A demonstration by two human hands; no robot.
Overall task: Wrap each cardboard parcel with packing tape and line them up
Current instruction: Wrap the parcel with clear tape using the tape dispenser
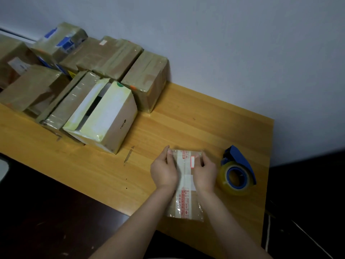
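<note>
A small flat cardboard parcel (185, 193) with red print and a white label lies on the wooden table (168, 118), shiny with clear tape. My left hand (164, 170) holds its far left edge and my right hand (204, 171) holds its far right edge, fingers curled over the top corners. A blue tape dispenser (237, 170) with a roll of clear packing tape stands just right of my right hand. Several taped cardboard parcels (104, 58) are grouped at the far left against the wall.
A pale box with a white and yellowish top (108, 116) sits at the front of the parcel group. The table's right edge (269, 156) drops to a dark floor. A dark surface (46, 212) lies left of the table's near edge.
</note>
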